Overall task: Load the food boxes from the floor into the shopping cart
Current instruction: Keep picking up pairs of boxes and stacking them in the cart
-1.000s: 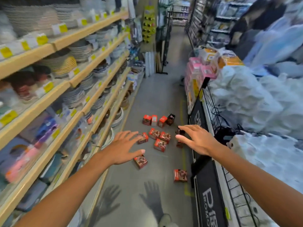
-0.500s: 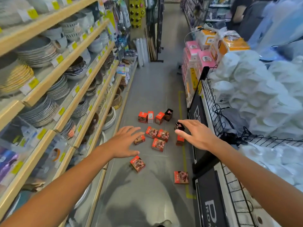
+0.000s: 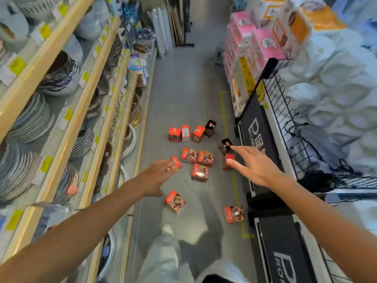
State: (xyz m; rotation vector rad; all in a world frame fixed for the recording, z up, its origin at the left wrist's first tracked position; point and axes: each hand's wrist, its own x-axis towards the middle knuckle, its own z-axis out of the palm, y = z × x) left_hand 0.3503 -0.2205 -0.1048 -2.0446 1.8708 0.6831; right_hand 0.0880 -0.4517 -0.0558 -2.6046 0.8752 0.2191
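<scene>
reach-in step, nothing lifted yet: left hand (image 3: 157, 176) and right hand (image 3: 253, 166) both spread flat and empty above the food boxes (image 3: 200, 160) scattered on the aisle floor (image 3: 183, 94); next, stoop, grip one, carry it right to the wire cart (image 3: 289, 111).

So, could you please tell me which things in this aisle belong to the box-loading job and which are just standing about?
Part of the job:
- red food boxes scattered on the floor
- two dark boxes among them
- left hand and right hand, both empty

Just there:
- stacked plates on the shelves
- pink packages
- white bagged goods
</scene>
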